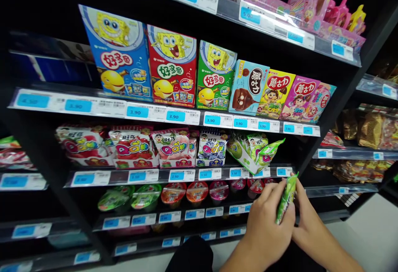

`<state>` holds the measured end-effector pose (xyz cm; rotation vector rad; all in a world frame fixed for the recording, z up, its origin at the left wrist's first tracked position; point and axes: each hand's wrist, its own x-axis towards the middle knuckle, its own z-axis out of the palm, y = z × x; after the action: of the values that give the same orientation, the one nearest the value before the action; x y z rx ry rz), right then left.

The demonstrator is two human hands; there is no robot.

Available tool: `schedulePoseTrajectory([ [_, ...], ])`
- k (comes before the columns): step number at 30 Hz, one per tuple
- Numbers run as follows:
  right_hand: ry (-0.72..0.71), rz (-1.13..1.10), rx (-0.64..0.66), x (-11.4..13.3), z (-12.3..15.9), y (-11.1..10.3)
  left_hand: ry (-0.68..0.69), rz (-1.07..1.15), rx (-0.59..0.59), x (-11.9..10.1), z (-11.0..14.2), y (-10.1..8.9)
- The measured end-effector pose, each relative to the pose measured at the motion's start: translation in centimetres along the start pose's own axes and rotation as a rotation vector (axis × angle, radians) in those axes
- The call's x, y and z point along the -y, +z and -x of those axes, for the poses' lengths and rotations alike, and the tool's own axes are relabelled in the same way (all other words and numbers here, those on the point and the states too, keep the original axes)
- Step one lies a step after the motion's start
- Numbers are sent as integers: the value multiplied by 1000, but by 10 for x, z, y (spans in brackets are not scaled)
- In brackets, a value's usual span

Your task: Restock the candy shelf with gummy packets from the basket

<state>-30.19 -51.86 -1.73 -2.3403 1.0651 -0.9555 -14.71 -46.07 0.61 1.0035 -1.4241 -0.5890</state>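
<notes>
My left hand [267, 222] and my right hand [306, 218] meet low at the right of the black store shelving [59, 172]. Between them is a slim green foil candy packet [286, 198], pinched by the fingers of both hands and tilted upright. Just above my fingertips, an open display box of green-wrapped candy [248, 156] leans on the shelf. Round jelly cups [197, 193] stand in a row on the shelf to the left of my left hand. My hands hide the right end of that row.
Above stand SpongeBob-themed snack boxes [172, 65] and other cartoon boxes, with pink toy packs [307, 8] on the top shelf. Bagged candy [130, 147] fills the shelf over the jelly cups. Blue price labels [137, 112] line the shelf edges. Bagged snacks [370, 131] fill the shelving at right, and pale floor [373, 230] shows lower right.
</notes>
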Motion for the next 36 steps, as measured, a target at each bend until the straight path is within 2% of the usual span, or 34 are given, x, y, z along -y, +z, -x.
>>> schedulePoseTrajectory([
  [5,-15,96,-76,5,-5,-6,54,29,48,-6,-9,-3],
  [9,29,-131,-143,4,-27,-12,130,30,124,-7,-14,-8],
  [11,76,-296,-231,0,-43,-14,169,-26,57,-1,-17,-12],
  [13,120,-398,-330,-4,-61,-14,221,-155,-105,12,-23,-17],
  [15,138,-432,-396,-7,-77,-12,269,-338,-278,29,-31,-22],
  [17,135,-423,-437,-6,-91,-9,287,-500,-380,46,-41,-26],
  [21,112,-400,-496,3,-109,2,286,-644,-366,71,-57,-29],
  [26,142,-390,-570,10,-123,18,335,-642,-349,89,-61,-25],
  [31,204,-329,-605,9,-137,32,371,-555,-372,98,-63,-26],
  [36,254,-389,-624,13,-147,53,343,-532,-385,99,-64,-24],
])
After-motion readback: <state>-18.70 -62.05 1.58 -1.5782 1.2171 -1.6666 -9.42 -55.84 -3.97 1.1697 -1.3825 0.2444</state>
